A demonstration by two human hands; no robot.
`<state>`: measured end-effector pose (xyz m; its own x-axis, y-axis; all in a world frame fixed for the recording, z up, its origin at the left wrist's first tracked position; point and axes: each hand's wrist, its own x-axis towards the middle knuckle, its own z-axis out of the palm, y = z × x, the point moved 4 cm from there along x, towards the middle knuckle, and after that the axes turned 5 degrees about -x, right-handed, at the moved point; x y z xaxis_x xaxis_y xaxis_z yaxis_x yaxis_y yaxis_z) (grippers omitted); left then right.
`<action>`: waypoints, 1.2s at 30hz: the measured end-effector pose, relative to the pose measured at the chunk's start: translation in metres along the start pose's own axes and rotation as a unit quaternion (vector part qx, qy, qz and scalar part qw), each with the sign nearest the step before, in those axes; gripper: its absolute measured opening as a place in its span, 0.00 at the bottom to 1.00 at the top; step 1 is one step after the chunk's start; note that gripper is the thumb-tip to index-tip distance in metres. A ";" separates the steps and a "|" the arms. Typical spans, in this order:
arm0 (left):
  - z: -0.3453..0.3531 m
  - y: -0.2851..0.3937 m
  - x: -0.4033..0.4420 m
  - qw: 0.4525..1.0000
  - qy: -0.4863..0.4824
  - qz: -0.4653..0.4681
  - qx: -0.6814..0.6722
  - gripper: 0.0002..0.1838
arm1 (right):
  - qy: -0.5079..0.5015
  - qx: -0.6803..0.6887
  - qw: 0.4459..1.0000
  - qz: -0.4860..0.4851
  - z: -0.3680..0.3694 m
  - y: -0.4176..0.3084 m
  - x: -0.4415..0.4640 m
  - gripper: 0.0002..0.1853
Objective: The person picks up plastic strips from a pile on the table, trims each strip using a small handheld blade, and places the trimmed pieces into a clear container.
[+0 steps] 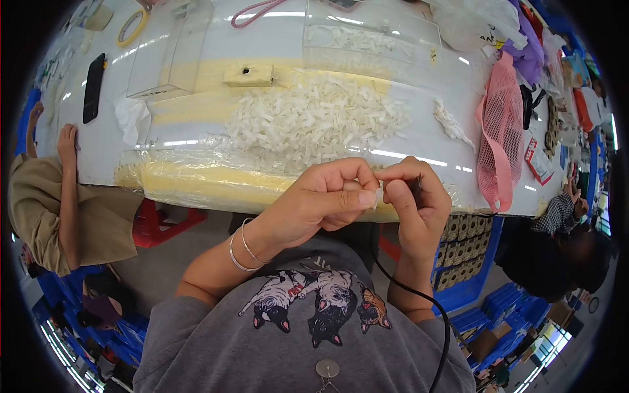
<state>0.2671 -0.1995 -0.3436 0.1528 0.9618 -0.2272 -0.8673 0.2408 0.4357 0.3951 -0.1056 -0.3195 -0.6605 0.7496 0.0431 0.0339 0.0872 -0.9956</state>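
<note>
White piece (378, 197), one, small: held at the near edge of the bench (427, 140).
Head view: left hand (337, 194) pinched on the piece, thumb against forefinger; right hand (415, 204) close beside it, fingers curled, tips near or touching the left's, a dark item (416, 186) among them, too small to identify from here. Whether the right hand also grips the piece, I cannot tell. Handling, by my reckoning: very light, thin, pliant, perhaps slick, easily creased; best taken by one end, between fingertips. Beyond: loose pile (321, 119) of whitish strips; yellowish block (248, 75), dark hole on top.
</note>
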 end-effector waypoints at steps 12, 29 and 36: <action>-0.020 0.023 -0.014 0.995 -0.013 0.074 -0.058 0.10 | -0.281 -0.104 0.954 0.006 0.001 -0.025 -0.026 0.12; -0.032 0.040 -0.043 0.987 -0.049 0.105 -0.112 0.16 | -0.225 -0.505 0.831 -0.057 0.071 0.145 -0.084 0.13; -0.030 0.040 -0.046 0.987 -0.044 0.117 -0.102 0.16 | -0.262 -0.455 0.845 -0.099 0.062 0.144 -0.089 0.11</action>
<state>0.2108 -0.2383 -0.3420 -0.0309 0.9977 -0.0607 -0.9595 -0.0125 0.2814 0.4118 -0.2003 -0.4718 -0.9545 0.2877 -0.0788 0.2887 0.8243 -0.4869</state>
